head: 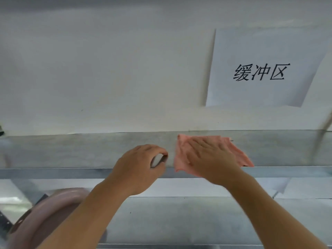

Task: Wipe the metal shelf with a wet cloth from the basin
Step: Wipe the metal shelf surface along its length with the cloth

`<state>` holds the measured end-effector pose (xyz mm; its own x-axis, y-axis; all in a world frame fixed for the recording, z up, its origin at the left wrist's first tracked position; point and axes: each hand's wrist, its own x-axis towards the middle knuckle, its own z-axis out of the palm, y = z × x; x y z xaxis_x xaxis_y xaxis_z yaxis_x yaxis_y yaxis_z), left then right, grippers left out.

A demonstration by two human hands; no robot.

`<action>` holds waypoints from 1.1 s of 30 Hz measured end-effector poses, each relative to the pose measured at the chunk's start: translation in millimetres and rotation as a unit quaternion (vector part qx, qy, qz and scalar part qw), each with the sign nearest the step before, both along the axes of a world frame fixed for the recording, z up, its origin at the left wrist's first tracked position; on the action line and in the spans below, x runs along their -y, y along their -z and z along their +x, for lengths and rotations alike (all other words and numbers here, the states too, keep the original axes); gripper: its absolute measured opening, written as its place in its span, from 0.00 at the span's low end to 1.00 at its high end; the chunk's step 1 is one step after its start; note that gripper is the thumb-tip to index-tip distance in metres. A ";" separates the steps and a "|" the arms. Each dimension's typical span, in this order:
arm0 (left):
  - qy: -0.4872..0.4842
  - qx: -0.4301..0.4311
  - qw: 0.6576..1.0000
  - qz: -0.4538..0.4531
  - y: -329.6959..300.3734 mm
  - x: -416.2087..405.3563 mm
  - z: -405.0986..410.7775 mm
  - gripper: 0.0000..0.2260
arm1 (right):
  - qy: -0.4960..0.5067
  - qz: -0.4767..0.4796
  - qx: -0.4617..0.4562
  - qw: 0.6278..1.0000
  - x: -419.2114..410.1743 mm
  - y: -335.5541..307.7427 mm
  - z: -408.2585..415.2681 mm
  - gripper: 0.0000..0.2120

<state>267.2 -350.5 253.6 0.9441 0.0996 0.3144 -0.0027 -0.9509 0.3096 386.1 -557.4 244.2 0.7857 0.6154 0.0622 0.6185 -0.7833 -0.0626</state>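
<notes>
The metal shelf point(80, 150) runs across the view at chest height, grey and shiny, against a white wall. A pink cloth point(239, 153) lies spread on its top surface right of centre. My right hand point(208, 155) presses flat on the cloth with fingers spread. My left hand point(140, 162) curls over the shelf's front edge just left of the cloth, with thumb and fingers loosely bent around the lip. A pink basin point(53, 203) sits on the lower shelf at the bottom left, partly hidden by my left forearm.
A white paper sign point(260, 69) with black characters hangs on the wall above the right part of the shelf. A lower metal shelf point(179, 218) lies beneath. A metal upright post point(321, 133) stands at the far right.
</notes>
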 end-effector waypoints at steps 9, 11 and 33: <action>-0.007 -0.002 1.000 -0.010 4.6 -66.4 -23.2 0.12 | 0.130 -0.001 -0.022 0.991 -70.8 -1.7 -25.3 0.30; -0.011 -0.001 1.000 -0.004 7.3 -77.6 -22.3 0.13 | 0.057 0.017 -0.031 0.998 -107.2 1.3 -42.2 0.30; -0.095 -0.008 0.995 0.002 2.0 -191.4 -52.8 0.12 | 0.100 -0.110 -0.013 0.989 -106.2 -18.5 -21.9 0.33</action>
